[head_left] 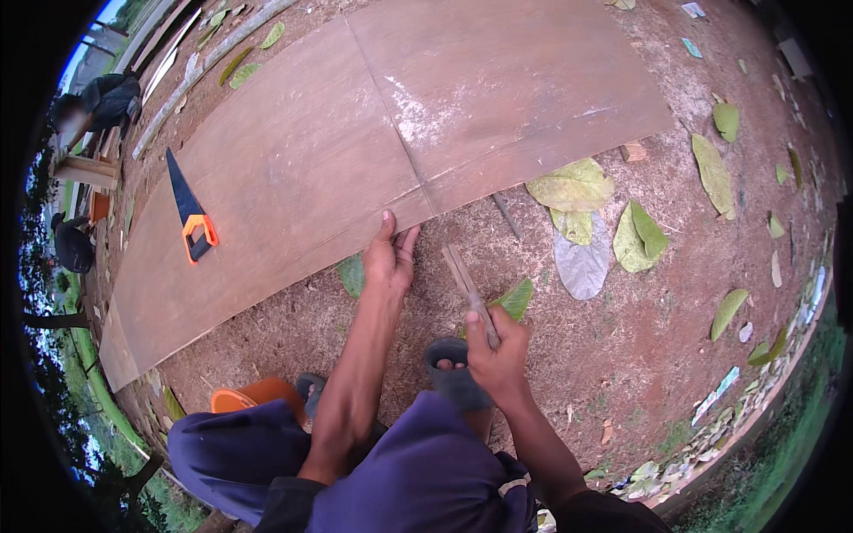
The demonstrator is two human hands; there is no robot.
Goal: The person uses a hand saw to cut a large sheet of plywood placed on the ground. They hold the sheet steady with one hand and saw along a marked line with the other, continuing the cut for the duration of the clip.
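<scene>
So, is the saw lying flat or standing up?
Lying flat: the saw rests on its side on the wooden board, with no hand near it.

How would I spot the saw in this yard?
Find the big brown plywood sheet lying on the dirt. Near its left end, far from the left hand at the sheet's near edge, lies the saw. Only it has a dark pointed blade and an orange handle.
</scene>
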